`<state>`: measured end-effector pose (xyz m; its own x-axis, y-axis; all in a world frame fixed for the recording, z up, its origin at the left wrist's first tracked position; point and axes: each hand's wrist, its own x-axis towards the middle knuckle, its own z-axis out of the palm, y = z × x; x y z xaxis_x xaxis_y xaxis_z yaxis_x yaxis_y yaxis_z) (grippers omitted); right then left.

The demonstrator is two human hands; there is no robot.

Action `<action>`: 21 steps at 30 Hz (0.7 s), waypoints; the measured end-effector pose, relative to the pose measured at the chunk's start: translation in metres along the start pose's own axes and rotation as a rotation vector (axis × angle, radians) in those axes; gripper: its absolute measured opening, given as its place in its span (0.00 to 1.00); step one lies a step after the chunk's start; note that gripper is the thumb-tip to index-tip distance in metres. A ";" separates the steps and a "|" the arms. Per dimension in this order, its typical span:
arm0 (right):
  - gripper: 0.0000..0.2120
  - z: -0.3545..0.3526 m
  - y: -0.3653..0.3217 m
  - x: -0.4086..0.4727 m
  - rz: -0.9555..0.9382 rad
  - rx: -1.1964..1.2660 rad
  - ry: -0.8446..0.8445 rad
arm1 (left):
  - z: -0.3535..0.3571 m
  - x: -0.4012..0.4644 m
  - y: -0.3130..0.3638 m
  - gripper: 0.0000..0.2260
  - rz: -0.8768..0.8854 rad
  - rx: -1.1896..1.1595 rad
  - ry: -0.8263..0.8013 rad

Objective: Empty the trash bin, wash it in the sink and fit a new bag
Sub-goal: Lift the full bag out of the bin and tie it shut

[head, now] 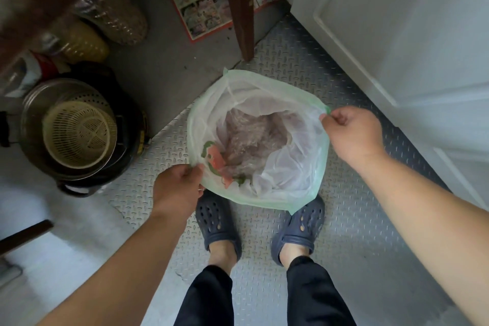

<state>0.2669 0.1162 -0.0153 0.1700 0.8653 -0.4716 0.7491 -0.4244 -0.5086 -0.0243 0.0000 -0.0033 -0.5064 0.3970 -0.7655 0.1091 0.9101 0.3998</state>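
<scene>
Fingers of left hand (180, 180) and right hand (349, 130) pinch opposite rim edges of the trash bag (296, 167) stretched between them.

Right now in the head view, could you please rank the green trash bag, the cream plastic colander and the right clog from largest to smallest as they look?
1. green trash bag, clearly the widest.
2. cream plastic colander.
3. right clog, though it looks close to the colander, so that order is unsure.
</scene>
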 end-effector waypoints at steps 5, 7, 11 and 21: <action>0.12 -0.021 -0.014 -0.018 -0.023 -0.005 0.008 | -0.013 -0.019 0.001 0.10 0.031 -0.081 0.023; 0.13 -0.030 -0.023 -0.026 -0.022 -0.001 0.004 | -0.021 -0.028 0.005 0.09 0.015 -0.128 -0.013; 0.14 -0.046 -0.043 -0.043 -0.029 -0.041 -0.014 | -0.038 -0.045 0.017 0.08 -0.019 -0.185 -0.041; 0.11 -0.071 -0.078 -0.069 -0.036 0.001 -0.020 | -0.071 -0.081 0.040 0.09 -0.034 -0.204 0.074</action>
<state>0.2420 0.1087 0.1086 0.1299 0.8747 -0.4668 0.7537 -0.3930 -0.5267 -0.0392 -0.0047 0.1105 -0.5692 0.3500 -0.7439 -0.0803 0.8769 0.4740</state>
